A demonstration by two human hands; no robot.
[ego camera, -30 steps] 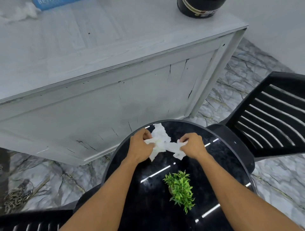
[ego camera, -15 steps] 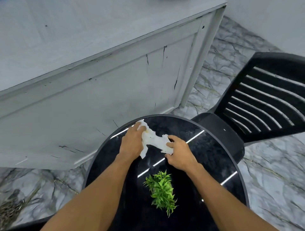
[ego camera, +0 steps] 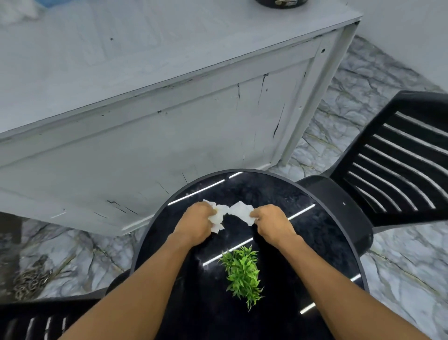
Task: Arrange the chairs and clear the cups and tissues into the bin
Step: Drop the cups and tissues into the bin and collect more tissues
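Note:
A crumpled white tissue (ego camera: 234,211) lies stretched across the far part of the round black table (ego camera: 322,245). My left hand (ego camera: 194,224) grips its left end and my right hand (ego camera: 271,224) pinches its right end, both with fingers curled. A black slatted chair (ego camera: 397,165) stands to the right of the table, its seat tucked against the table's edge. The back of a second black chair (ego camera: 36,322) shows at the bottom left. No cups or bin are in view.
A small green plant (ego camera: 242,274) stands on the table just behind my hands. A long grey counter (ego camera: 145,136) runs across the far side, with a dark round container (ego camera: 281,2) on its top. Marble floor (ego camera: 400,274) surrounds the table.
My hands have drawn apart, pulling the tissue out between them into a thin strip. The view tilted down and then back up towards the counter.

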